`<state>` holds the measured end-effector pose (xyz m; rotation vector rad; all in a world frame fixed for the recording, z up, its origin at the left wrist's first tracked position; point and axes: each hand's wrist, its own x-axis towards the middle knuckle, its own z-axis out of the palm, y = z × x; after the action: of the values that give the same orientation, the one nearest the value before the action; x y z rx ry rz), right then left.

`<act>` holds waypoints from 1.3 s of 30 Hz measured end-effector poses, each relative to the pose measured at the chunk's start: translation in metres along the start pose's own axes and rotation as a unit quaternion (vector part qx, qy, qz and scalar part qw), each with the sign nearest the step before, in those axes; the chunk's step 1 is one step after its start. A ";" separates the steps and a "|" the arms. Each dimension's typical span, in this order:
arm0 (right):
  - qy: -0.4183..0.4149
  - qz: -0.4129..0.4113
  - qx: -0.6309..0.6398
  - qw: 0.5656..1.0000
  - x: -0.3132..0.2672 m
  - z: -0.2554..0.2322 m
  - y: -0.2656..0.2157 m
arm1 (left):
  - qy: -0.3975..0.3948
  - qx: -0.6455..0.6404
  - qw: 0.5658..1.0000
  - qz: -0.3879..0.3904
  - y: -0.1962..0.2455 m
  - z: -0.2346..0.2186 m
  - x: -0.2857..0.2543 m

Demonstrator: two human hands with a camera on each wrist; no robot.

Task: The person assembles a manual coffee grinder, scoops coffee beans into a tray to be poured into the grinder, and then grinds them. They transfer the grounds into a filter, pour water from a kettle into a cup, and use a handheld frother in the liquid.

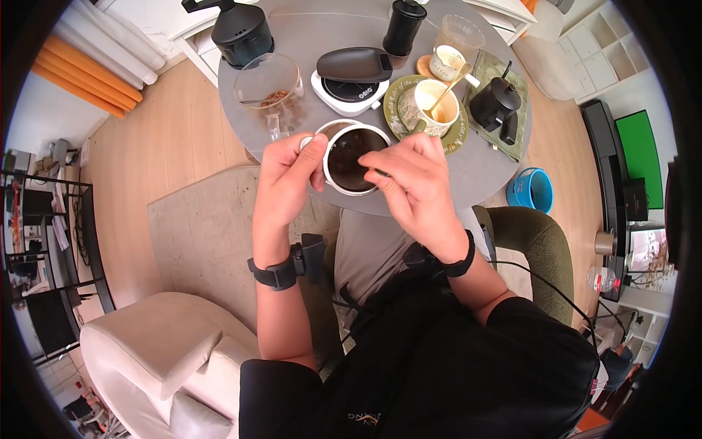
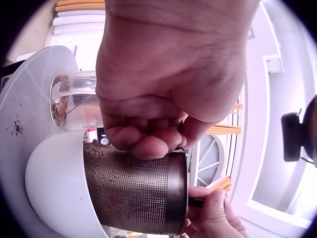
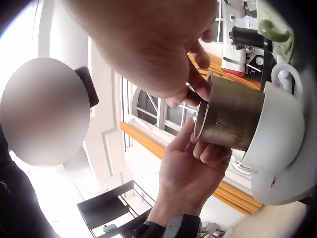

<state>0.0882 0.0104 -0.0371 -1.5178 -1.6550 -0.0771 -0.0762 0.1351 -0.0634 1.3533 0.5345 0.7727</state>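
Note:
A cylindrical metal mesh filter [image 2: 133, 191] with a dark inside stands with its far end in a white cup [image 2: 54, 183]. My left hand [image 1: 287, 175] holds the filter by its rim, thumb and fingertips at the edge. On the other side, my right hand [image 1: 415, 186] pinches the filter's short black handle [image 2: 196, 202]. In the right wrist view, fine perforations show on the filter's side, and both hands meet at its open end. Brown grounds cling near the cup's rim in the left wrist view.
On the round grey table [image 1: 300, 25] are a glass jug [image 1: 269, 88] with brown bits, a white scale [image 1: 349, 95] bearing a black tray, a black canister [image 1: 404, 28], a patterned cup [image 1: 436, 108] on a green saucer, and a black pot [image 1: 495, 101]. A blue bucket [image 1: 521, 192] stands on the floor.

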 end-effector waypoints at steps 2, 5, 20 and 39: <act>-0.006 0.013 -0.019 1.000 -0.002 -0.004 0.002 | -0.006 -0.002 1.000 0.002 0.000 0.000 0.000; -0.025 0.018 -0.018 0.999 -0.002 -0.005 0.002 | 0.001 0.020 1.000 0.006 0.000 0.000 0.001; -0.008 0.013 -0.004 1.000 0.001 -0.018 0.010 | 0.017 0.056 0.998 -0.014 0.007 0.018 -0.009; -0.069 -0.007 0.029 0.997 -0.005 -0.020 0.003 | 0.068 0.025 0.997 0.003 0.005 0.024 -0.022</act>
<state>0.1004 -0.0042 -0.0295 -1.4953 -1.7617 0.0697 -0.0736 0.1023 -0.0569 1.3552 0.6607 0.8660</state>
